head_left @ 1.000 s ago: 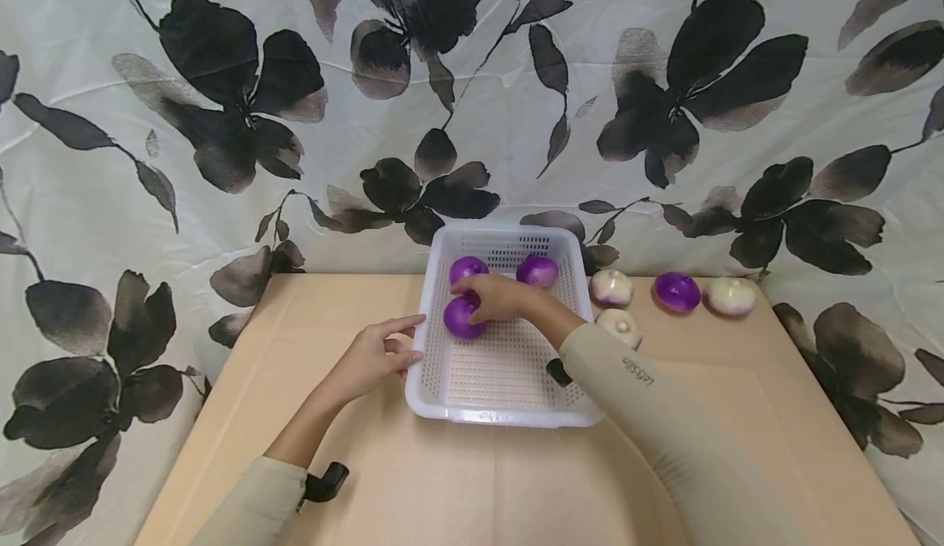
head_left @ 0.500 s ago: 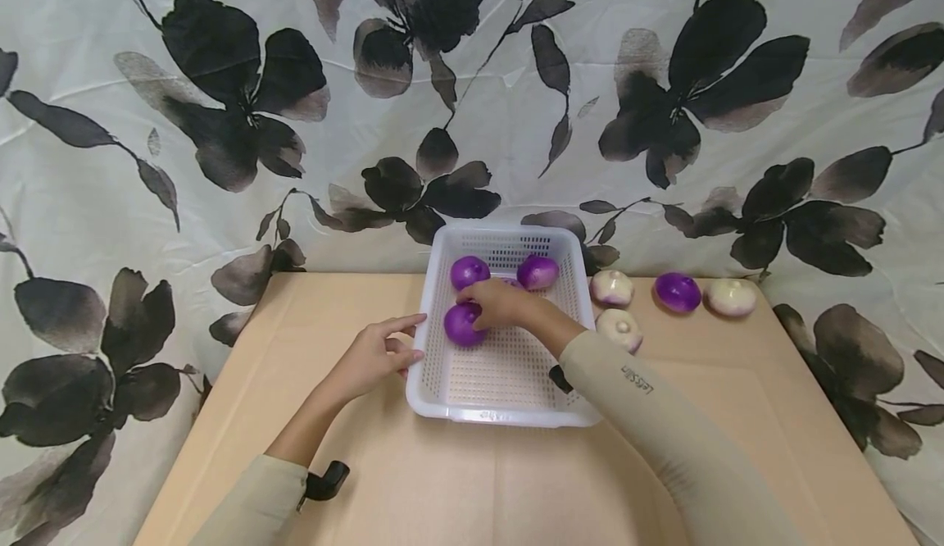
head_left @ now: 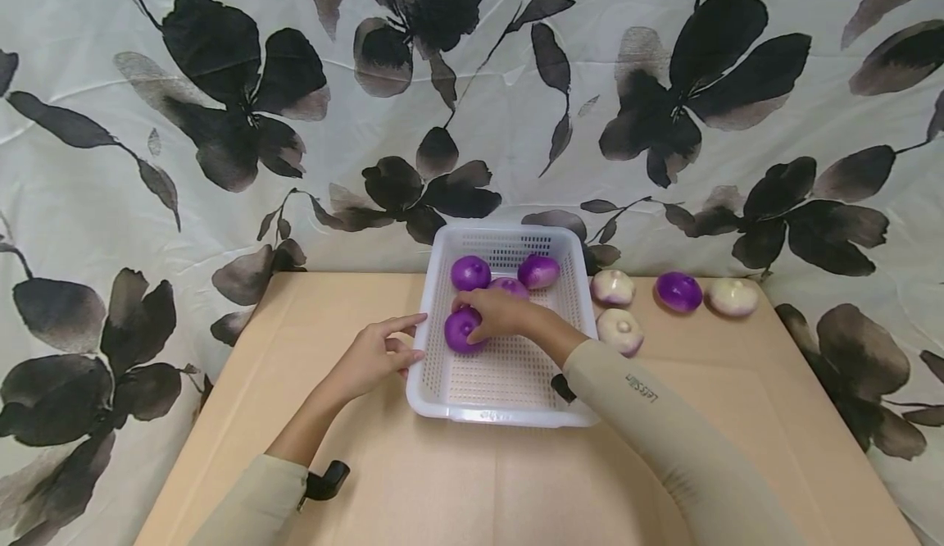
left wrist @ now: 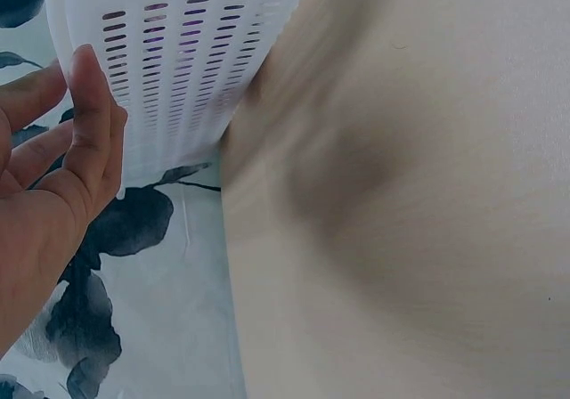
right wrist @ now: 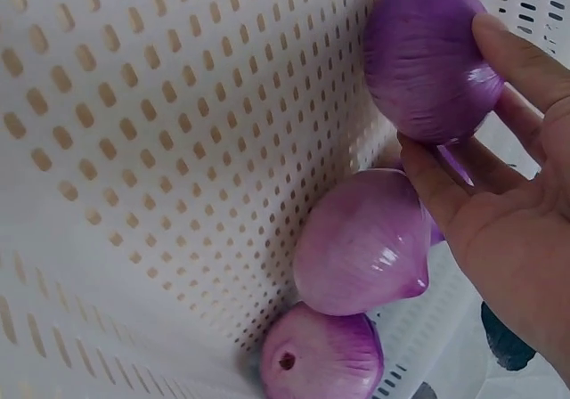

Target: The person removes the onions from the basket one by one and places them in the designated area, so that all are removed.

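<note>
My right hand (head_left: 497, 314) reaches into the white perforated basket (head_left: 504, 416) and grips a purple onion (head_left: 459, 333). In the right wrist view the thumb and fingers lie around this glossy onion (right wrist: 426, 56), close to the basket's wall. Behind it in the head view sit other onions: one purple (head_left: 470, 272) at back left, one (head_left: 537, 271) at back right, and one (head_left: 509, 286) partly hidden by the hand. My left hand (head_left: 374, 359) touches the basket's left rim with fairly straight fingers; in the left wrist view its fingertips (left wrist: 87, 65) are right at the rim.
Right of the basket on the tan table (head_left: 472, 489) lie two white-and-purple onions, one behind (head_left: 612, 288) and one nearer (head_left: 620, 330). Further right are a dark purple onion (head_left: 678, 293) and a whitish onion (head_left: 732, 297). A floral cloth (head_left: 546, 136) hangs behind the table.
The right hand has moved slightly toward the near side of the basket with the onion, uncovering the onion behind it. The left hand has stayed at the rim.
</note>
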{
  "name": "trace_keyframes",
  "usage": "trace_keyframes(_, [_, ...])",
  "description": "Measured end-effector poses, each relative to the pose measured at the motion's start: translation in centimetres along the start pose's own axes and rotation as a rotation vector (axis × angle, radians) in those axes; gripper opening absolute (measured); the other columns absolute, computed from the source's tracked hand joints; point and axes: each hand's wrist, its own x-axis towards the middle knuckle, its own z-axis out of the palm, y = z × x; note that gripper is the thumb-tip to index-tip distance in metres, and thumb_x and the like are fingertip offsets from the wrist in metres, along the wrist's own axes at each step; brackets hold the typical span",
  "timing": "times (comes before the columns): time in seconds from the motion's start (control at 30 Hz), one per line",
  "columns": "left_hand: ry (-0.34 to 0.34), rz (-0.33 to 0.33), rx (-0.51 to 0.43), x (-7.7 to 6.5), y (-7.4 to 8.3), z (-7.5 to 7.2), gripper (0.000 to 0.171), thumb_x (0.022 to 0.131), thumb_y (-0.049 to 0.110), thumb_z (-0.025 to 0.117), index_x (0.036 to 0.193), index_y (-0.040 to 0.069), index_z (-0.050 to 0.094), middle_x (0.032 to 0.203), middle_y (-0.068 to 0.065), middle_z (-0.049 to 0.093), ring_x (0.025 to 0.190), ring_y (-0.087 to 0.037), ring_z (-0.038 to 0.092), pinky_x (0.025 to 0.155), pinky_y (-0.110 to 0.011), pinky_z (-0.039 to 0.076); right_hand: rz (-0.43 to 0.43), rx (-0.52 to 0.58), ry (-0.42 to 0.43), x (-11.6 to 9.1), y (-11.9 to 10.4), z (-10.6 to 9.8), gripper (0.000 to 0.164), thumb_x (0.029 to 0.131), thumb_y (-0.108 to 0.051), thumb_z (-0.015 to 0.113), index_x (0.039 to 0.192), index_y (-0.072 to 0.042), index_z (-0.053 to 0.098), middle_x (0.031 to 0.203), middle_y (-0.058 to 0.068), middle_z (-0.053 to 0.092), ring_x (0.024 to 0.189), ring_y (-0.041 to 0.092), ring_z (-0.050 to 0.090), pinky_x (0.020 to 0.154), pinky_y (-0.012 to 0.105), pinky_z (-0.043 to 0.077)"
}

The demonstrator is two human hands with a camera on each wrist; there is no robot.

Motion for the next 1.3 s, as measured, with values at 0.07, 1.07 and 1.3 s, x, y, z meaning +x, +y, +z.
trace_keyframes(0.07, [0.001, -0.004, -0.002, 0.0, -0.1, 0.0, 0.06, 0.087, 0.005, 0.069, 0.142, 0.009, 0.047, 0.125, -0.019, 0.055, 0.072, -0.018, 0.068, 0.065, -0.046, 0.06, -0.01, 0.015, -0.009, 0.0, 0.1, 0.2, 0.057, 0.081, -0.025, 0.077, 0.133, -0.019, 0.053, 0.134, 0.002, 0.057, 0.127, 0.021, 0.053, 0.108, 0.037, 0.045])
trace_keyframes(1.07, [-0.001, 0.0, 0.009, -0.1, 0.0, -0.1, 0.059, 0.087, 0.005, 0.068, 0.142, 0.01, 0.048, 0.124, -0.019, 0.054, 0.074, -0.02, 0.068, 0.068, -0.052, 0.059, -0.038, 0.095, -0.067, -0.3, -0.1, 1.8, 0.071, 0.079, -0.035, 0.079, 0.14, -0.02, 0.047, 0.138, 0.003, 0.055, 0.127, 0.02, 0.053, 0.108, 0.037, 0.044])
trace_keyframes(1.3, [0.0, -0.004, 0.007, -0.2, 0.1, -0.1, 0.059, 0.087, 0.005, 0.069, 0.142, 0.011, 0.048, 0.124, -0.019, 0.054, 0.073, -0.02, 0.068, 0.069, -0.055, 0.058, -0.038, 0.142, -0.056, -0.7, -0.2, 1.1, 0.074, 0.077, -0.027, 0.081, 0.141, -0.02, 0.046, 0.141, 0.002, 0.051, 0.129, 0.022, 0.051, 0.108, 0.04, 0.045])
